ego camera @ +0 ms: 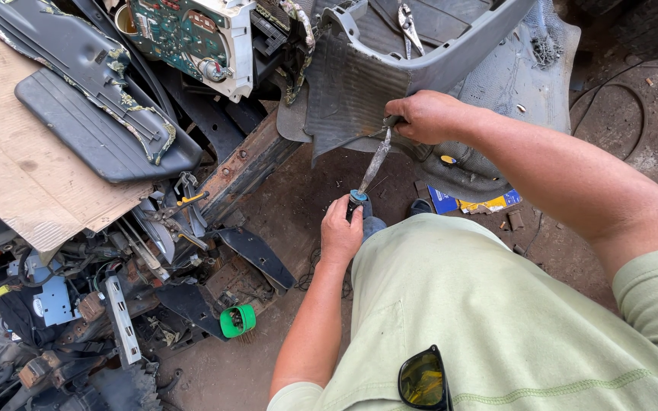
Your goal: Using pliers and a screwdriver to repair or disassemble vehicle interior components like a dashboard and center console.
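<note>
My right hand [426,116] is closed on the upper end of a thin, dull metal strip [375,160] beside a grey ribbed rubber mat [348,95]. The strip slants down to my left hand [340,231], which grips a small dark part with a blue ring [359,198] at the strip's lower end, just above my knee. A grey plastic trim frame [451,53] lies over the mat behind my right hand.
A green circuit board in a white housing [192,34], grey car panels [93,125], cardboard [9,167], a rusty beam [241,171] and tangled parts fill the left. A green cup [238,320] sits low. Blue-yellow packets [474,202] lie on the dirt floor. Sunglasses [424,378] hang on my shirt.
</note>
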